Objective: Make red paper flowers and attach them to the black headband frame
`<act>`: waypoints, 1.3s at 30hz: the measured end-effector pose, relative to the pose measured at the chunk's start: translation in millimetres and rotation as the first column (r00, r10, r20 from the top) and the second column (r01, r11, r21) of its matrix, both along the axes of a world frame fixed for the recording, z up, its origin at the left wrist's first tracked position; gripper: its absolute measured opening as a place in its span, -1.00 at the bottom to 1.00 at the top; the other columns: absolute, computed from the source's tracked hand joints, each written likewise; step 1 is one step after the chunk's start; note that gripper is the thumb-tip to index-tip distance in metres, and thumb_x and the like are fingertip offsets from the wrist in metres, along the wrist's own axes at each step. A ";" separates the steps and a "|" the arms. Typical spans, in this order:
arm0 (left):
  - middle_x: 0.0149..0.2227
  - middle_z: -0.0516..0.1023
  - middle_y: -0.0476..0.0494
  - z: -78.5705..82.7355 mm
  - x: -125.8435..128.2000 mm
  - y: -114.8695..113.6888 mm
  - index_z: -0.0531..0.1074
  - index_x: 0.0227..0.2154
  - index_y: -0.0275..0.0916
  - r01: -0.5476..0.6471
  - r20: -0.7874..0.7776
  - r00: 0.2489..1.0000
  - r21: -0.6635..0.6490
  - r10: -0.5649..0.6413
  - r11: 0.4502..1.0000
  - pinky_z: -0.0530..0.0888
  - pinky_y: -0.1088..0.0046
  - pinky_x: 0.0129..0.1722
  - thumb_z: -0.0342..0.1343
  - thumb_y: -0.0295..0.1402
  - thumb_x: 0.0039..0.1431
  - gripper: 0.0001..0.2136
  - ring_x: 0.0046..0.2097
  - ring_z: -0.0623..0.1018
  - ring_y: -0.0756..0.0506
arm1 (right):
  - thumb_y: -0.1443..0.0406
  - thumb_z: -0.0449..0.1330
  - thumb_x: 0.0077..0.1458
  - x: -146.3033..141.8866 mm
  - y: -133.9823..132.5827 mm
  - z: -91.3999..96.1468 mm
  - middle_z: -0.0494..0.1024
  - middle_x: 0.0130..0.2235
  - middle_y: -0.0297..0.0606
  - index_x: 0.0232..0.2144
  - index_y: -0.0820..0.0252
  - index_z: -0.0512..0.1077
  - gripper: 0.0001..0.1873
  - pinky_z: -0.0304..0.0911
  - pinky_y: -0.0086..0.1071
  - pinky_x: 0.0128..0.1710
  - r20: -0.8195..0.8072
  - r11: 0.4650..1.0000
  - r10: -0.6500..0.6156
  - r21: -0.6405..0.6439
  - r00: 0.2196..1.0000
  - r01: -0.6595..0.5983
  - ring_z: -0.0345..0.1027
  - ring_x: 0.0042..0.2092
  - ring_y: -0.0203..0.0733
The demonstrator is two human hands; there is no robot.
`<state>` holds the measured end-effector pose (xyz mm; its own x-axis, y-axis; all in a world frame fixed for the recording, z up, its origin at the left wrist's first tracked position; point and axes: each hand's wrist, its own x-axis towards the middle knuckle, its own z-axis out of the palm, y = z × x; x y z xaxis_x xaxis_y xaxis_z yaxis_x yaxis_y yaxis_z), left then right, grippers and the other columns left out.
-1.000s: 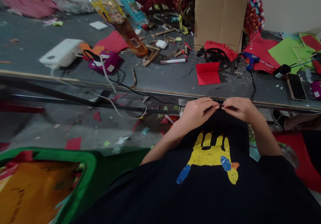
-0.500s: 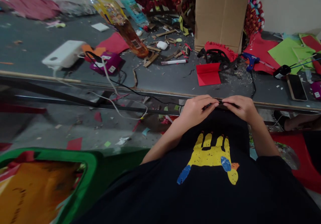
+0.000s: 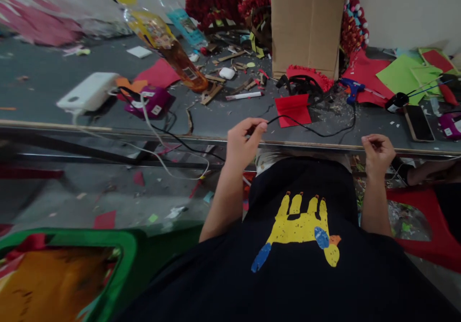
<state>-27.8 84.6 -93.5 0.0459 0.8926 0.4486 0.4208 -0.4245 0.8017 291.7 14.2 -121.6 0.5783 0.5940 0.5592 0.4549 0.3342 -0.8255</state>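
My left hand (image 3: pixel 243 142) pinches a black cord (image 3: pixel 317 132) above the table's front edge. From these fingers the cord runs right across the tabletop to a blue glue gun (image 3: pixel 352 89). To the left it hangs below the edge and leads toward a purple plug adapter (image 3: pixel 153 102). My right hand (image 3: pixel 378 154) is by the table edge, apart from the cord, with fingers curled and pressed together; whether anything small is inside cannot be seen. Just beyond my left hand lies a folded red paper (image 3: pixel 293 110).
A white power bank-like box (image 3: pixel 88 91), a tilted bottle (image 3: pixel 169 48), a marker (image 3: pixel 245 95), a phone (image 3: pixel 418 122) and a cardboard box (image 3: pixel 308 24) occupy the table (image 3: pixel 216 115). A green bin (image 3: pixel 133 250) stands at lower left.
My hands were together at the table edge and are now apart. The left moved left with the cord; the right moved right. The cord now shows stretched over the tabletop.
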 end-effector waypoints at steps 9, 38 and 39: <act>-0.46 0.51 -0.04 -13.4 -28.9 6.1 0.52 -0.32 -0.28 -0.157 -0.069 0.987 -0.143 0.148 0.977 0.33 0.57 -0.43 0.09 -0.21 0.11 -0.76 -0.46 0.40 0.03 | 0.01 0.30 -0.13 2.5 -4.0 -37.1 0.43 -0.52 -0.41 -0.46 0.19 0.41 -0.63 0.25 -0.41 -0.40 -0.188 0.965 0.010 -0.256 0.982 -0.059 0.30 -0.48 -0.33; -0.39 0.58 -0.12 -47.7 -64.8 12.7 0.50 -0.42 -0.24 0.154 -0.365 0.787 -0.665 -0.498 0.731 0.41 0.40 -0.27 0.03 0.04 -0.10 -0.58 -0.29 0.52 -0.16 | 0.24 0.23 -0.07 45.9 -11.4 -54.1 0.42 -0.31 -0.26 -0.55 0.19 0.37 -0.84 0.26 -0.25 -0.14 -0.010 0.976 -0.208 -0.074 0.978 0.206 0.34 -0.20 -0.20; -0.37 0.58 -0.12 -48.2 -64.2 12.4 0.50 -0.40 -0.24 0.158 -0.371 0.776 -0.668 -0.510 0.727 0.40 0.41 -0.25 0.02 0.03 -0.09 -0.57 -0.28 0.52 -0.16 | 0.23 0.24 -0.07 45.7 -11.3 -53.9 0.42 -0.32 -0.26 -0.55 0.19 0.37 -0.83 0.25 -0.25 -0.13 -0.005 0.974 -0.216 -0.074 0.976 0.215 0.33 -0.20 -0.20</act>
<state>-92.0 97.0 -141.7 0.4502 0.8318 -0.3246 0.7493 -0.1542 0.6441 337.4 2.9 -175.5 0.7038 0.4934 0.5112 0.4992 0.1686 -0.8499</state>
